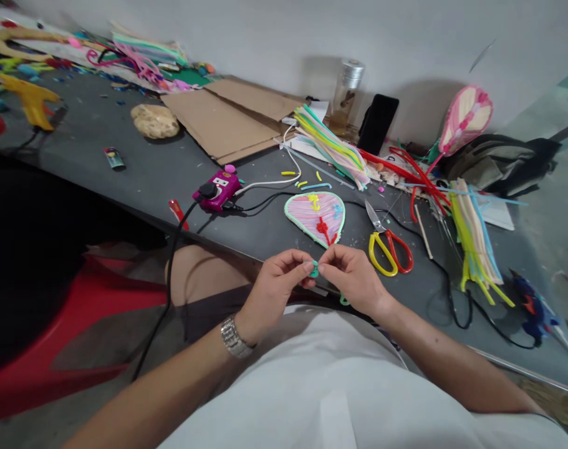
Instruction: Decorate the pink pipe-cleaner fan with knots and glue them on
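Near the table's front edge, my left hand pinches a small green curled piece between thumb and fingers. My right hand grips the same piece from the other side, its fingertips close to the left ones. A bit of light green shows below my right hand. Just beyond my hands lies a pink striped, rounded triangular panel with a mint green rim and yellow, blue and red decorations. Scissors with one yellow and one red handle lie to its right, blades pointing away.
A purple power adapter with cables sits left. Cardboard, a stone, a bottle and a phone stand or lie farther back. Fuzzy stem bundles and a blue glue gun are right; a yellow one is left.
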A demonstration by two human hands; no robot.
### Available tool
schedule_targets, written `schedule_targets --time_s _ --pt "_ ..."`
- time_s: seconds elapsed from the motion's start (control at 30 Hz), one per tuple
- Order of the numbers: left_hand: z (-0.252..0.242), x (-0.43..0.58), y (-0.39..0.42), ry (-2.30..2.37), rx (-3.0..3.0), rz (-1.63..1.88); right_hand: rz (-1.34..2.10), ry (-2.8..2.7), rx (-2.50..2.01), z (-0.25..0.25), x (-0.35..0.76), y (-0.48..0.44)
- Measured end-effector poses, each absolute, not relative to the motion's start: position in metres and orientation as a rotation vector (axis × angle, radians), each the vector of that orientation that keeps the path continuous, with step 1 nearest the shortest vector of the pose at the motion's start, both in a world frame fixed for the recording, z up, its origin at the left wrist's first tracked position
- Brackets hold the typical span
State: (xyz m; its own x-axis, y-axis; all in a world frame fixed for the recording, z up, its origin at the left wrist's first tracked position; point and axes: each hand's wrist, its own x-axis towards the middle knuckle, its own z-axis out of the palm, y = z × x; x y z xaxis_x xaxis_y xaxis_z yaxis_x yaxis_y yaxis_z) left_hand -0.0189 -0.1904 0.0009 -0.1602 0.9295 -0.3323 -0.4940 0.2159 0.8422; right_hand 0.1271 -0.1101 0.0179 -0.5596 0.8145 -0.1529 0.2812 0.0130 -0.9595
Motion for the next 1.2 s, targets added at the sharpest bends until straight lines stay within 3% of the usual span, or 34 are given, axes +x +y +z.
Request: schedule_targets --time_s 0.13,0.5,0.83,1.1,1.2 --pt "0.002 -0.021 -0.189 1.103 0.452 1.341 1.714 -1.778 -1.101 0.018 0.125 -0.105" --pt "0.01 -0.024 -0.191 1.172 0.574 1.304 1.676 -1.803 -1.109 0.021 0.126 -0.105" --pt "0.014 -0.026 -0.191 1.281 0.685 1.326 2.292 -1.407 -1.062 0.021 0.125 -0.099" --pt "0.006 -0.033 -0.185 1.077 0.599 1.241 1.805 -1.703 -1.114 0.026 0.129 -0.098" --pt "0.007 -0.031 -0.183 1.105 0.618 1.247 1.776 -1.766 -1.097 0.024 0.131 -0.096"
